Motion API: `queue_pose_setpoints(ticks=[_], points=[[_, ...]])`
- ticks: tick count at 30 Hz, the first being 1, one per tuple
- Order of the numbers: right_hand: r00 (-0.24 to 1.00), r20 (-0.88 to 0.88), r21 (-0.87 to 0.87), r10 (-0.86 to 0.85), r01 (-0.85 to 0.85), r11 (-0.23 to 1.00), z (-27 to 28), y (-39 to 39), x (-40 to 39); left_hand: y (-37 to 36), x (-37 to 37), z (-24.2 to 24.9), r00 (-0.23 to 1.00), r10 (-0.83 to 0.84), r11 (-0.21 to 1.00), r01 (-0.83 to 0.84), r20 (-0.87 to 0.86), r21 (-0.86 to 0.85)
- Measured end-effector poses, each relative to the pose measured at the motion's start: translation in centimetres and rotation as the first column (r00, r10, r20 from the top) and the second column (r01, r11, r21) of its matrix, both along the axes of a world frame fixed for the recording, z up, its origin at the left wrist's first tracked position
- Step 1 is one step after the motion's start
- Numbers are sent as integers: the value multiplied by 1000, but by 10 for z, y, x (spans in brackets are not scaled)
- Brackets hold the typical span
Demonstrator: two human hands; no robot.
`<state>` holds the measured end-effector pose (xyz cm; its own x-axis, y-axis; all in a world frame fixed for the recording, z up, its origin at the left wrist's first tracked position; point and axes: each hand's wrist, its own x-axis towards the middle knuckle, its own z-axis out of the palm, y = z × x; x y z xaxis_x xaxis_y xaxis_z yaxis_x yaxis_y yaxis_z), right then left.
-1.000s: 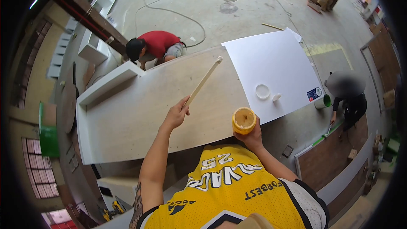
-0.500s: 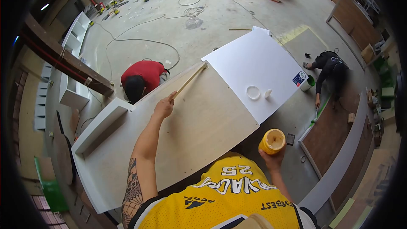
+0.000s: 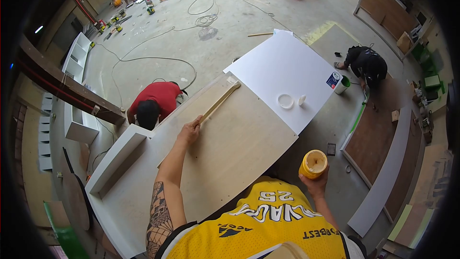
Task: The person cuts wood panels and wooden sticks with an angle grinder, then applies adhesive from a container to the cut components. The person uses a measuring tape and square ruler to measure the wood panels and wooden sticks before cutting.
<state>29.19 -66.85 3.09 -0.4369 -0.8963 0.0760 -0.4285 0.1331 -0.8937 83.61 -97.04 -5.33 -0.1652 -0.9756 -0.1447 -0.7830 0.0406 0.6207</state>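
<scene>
My left hand (image 3: pixel 190 132) is closed around one end of a long, flat wooden stick (image 3: pixel 218 103). The stick's far end reaches the far edge of a pale plywood panel (image 3: pixel 235 139), close to the white sheet. In my right hand (image 3: pixel 316 182), held off the panel's near edge, is a yellow jar (image 3: pixel 314 164), its top uncovered and beige paste showing inside. A white sheet (image 3: pixel 278 67) adjoins the panel's far right side. On it lie a round white lid (image 3: pixel 285 101) and a small white piece (image 3: pixel 302 100).
A person in red (image 3: pixel 155 98) bends beside the panel's far left side. Another in black (image 3: pixel 366 64) crouches at the right by a brown board (image 3: pixel 371 146) with a green edge. A green-rimmed can (image 3: pixel 342 85) stands near the sheet's corner. Cables (image 3: pixel 206 20) and tools lie across the floor.
The stick's far end has shifted slightly right and down in view. The jar sits a little further right. The person in black has drawn the working arm closer.
</scene>
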Motion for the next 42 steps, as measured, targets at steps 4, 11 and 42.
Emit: queue_pose_setpoints(ticks=[4,11,42], points=[[993,-87,-60,80,-85,995,4,-7,4,21,-13,15,998,-49,998,51,36,-33],[990,-69,-67,122,-127,990,4,-9,9,60,-41,16,992,-116,982,123,54,-146],[983,-7,-116,186,-185,976,-15,21,16,191,-132,15,886,-356,932,360,298,43]])
